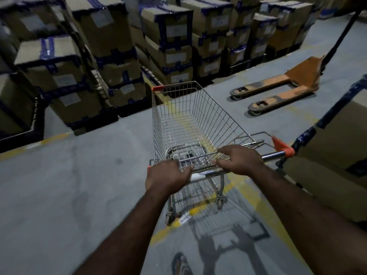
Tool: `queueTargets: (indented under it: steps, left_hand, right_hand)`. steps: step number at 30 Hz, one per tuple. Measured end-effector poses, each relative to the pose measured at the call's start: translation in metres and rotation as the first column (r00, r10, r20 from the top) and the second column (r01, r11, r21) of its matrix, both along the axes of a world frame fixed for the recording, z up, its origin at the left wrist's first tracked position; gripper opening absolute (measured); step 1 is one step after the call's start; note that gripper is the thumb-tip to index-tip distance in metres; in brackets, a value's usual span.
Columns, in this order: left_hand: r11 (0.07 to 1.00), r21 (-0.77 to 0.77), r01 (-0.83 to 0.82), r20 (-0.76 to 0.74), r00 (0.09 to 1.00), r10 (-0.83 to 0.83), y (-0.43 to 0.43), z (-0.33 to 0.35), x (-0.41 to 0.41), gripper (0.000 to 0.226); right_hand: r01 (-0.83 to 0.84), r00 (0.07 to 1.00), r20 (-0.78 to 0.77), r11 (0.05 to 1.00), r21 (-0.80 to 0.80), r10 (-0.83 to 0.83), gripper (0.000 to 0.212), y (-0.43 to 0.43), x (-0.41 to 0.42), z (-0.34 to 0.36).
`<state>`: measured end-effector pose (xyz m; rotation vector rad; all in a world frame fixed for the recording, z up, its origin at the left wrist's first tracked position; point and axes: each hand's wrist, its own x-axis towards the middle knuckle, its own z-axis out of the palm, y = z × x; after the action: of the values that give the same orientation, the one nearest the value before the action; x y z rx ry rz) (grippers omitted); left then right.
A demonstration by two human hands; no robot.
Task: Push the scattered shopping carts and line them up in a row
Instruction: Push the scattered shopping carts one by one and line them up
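The shopping cart (190, 126) stands on the floor (79, 185) straight ahead of both hands, its wire basket pointing away. The left hand (166, 175) and right hand (241, 159) each wrap around the handle bar (274, 155), set apart from each other, likely so the cart can be steered as well as pushed. Past the right hand lies an orange pallet jack (282, 86). Past the left hand are stacked boxes (111, 36), their labels too blurred to read. No other cart or row is in view, and the basket hides the front wheels.
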<state>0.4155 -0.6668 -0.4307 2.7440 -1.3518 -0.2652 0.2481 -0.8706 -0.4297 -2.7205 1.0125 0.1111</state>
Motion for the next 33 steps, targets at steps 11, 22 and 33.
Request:
queueTargets:
  steps: [11, 22, 33]
  left_hand:
    - [0.999, -0.019, -0.045, 0.004, 0.999, 0.045, -0.127, -0.001, 0.057, 0.076]
    - [0.993, 0.011, -0.114, 0.023, 0.993, 0.114, -0.231, 0.002, 0.100, 0.079]
    - [0.963, 0.091, -0.252, 0.051, 0.967, 0.248, -0.331, -0.005, 0.115, 0.087]
  right_hand:
    - [-0.030, 0.999, -0.012, 0.999, 0.032, 0.031, 0.084, -0.141, 0.071, -0.003]
    - [-0.115, 0.993, 0.010, 0.993, -0.009, 0.116, 0.089, -0.253, 0.133, 0.000]
    - [-0.309, 0.951, -0.005, 0.948, -0.078, 0.310, 0.065, -0.375, 0.203, 0.009]
